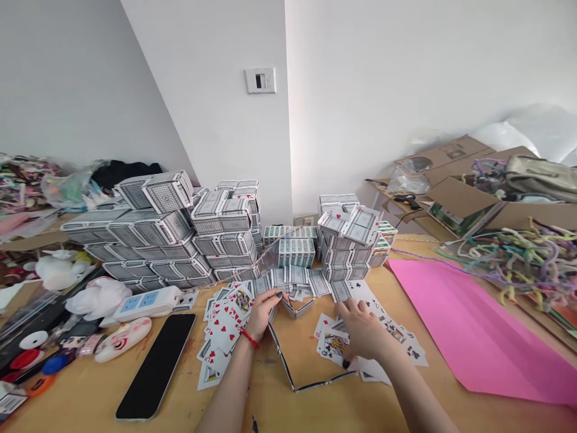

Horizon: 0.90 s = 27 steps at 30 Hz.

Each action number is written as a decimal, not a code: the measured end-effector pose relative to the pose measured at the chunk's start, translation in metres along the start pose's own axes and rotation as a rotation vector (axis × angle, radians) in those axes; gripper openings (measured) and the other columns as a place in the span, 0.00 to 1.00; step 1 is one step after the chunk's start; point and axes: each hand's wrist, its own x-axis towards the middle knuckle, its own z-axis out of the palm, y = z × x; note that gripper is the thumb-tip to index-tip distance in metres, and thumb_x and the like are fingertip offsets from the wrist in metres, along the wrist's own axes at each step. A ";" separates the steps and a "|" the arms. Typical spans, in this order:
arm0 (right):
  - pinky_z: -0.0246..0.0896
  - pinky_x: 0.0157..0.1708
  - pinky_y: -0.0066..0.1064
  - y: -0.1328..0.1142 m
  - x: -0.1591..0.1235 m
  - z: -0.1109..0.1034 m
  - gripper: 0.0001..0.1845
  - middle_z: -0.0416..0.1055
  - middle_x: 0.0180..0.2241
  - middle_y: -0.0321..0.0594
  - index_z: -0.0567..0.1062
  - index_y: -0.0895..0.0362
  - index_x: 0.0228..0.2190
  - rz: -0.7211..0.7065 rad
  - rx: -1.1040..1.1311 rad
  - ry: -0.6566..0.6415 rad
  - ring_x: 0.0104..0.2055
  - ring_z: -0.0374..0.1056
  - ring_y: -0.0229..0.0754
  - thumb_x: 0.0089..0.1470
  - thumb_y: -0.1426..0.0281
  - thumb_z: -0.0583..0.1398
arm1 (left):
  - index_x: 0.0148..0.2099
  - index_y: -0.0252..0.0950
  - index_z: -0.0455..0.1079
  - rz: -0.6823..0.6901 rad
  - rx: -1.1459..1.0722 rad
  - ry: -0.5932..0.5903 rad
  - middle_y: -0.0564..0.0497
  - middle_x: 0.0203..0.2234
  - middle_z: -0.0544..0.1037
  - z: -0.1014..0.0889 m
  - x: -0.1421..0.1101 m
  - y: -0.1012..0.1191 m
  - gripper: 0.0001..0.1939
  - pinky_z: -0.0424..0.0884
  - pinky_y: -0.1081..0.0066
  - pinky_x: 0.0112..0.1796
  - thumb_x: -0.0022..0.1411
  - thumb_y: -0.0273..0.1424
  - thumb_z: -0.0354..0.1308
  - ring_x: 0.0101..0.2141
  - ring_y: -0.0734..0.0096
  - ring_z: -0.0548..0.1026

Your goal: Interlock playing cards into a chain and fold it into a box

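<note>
My left hand [262, 314], with a red cord at its wrist, closes around the upper part of a strip of joined playing cards [282, 359]. This strip stands on its edge and bends in sharp corners across the table. Beyond the fingers, a small V-shaped fold [301, 311] juts out. Over loose face-up cards at the right, my right hand [363, 329] has its thumb and fingers apart; a queen card [333, 344] lies at its left side. Heart cards [224, 325] lie fanned out left of my left wrist.
Stacked bundles of cards [155, 228] stand at the back left, with another stack [345, 240] at the back right. A phone [157, 367] and power strip [148, 302] lie left. Pink paper [473, 337] and a heap of fuzzy stems [532, 258] occupy the right.
</note>
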 end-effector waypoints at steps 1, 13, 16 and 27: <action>0.56 0.32 0.39 -0.004 0.000 0.001 0.42 0.63 0.41 0.47 0.67 0.54 0.41 0.003 -0.035 0.007 0.43 0.58 0.57 0.16 0.72 0.70 | 0.28 0.34 0.72 -0.001 -0.003 -0.001 0.47 0.26 0.76 0.000 0.000 0.000 0.12 0.62 0.65 0.43 0.53 0.35 0.52 0.37 0.60 0.72; 0.50 0.28 0.26 0.014 0.013 -0.012 0.21 0.66 0.35 0.39 0.66 0.55 0.32 0.045 0.196 -0.061 0.39 0.60 0.45 0.30 0.77 0.62 | 0.29 0.33 0.70 -0.020 -0.036 -0.050 0.47 0.27 0.75 -0.001 -0.002 0.001 0.10 0.63 0.70 0.35 0.54 0.32 0.51 0.32 0.65 0.71; 0.48 0.28 0.26 0.017 0.014 -0.013 0.18 0.66 0.34 0.38 0.66 0.55 0.30 0.059 0.215 -0.027 0.37 0.60 0.44 0.31 0.77 0.61 | 0.29 0.33 0.70 -0.018 -0.027 -0.055 0.48 0.26 0.75 -0.002 -0.003 0.004 0.08 0.63 0.70 0.34 0.52 0.31 0.52 0.31 0.65 0.71; 0.51 0.24 0.25 0.023 0.020 -0.019 0.09 0.67 0.20 0.34 0.70 0.56 0.22 -0.070 0.523 0.230 0.25 0.62 0.38 0.47 0.67 0.53 | 0.29 0.33 0.71 -0.011 -0.111 -0.004 0.49 0.24 0.74 -0.007 -0.003 0.004 0.06 0.63 0.71 0.32 0.48 0.30 0.55 0.29 0.66 0.70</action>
